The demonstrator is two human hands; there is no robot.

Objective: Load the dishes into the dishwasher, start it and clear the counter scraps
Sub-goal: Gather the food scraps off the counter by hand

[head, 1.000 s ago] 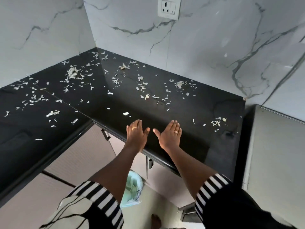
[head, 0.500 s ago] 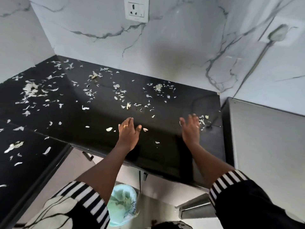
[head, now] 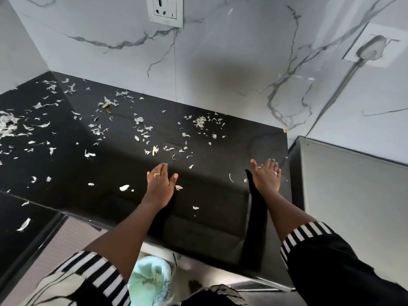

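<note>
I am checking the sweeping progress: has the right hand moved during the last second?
Yes. The right hand went right, away from the left hand, toward the right end of the counter.

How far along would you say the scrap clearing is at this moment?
Done: nothing I can confirm; the dishwasher isn't identifiable here. In hand: the left hand and right hand lie open on the black counter near its right end, fingers straight, as if to sweep. Left: almost everything; pale scraps litter the counter, thickest toward the left, and none looks gathered. A green bag waits below the edge.
</note>
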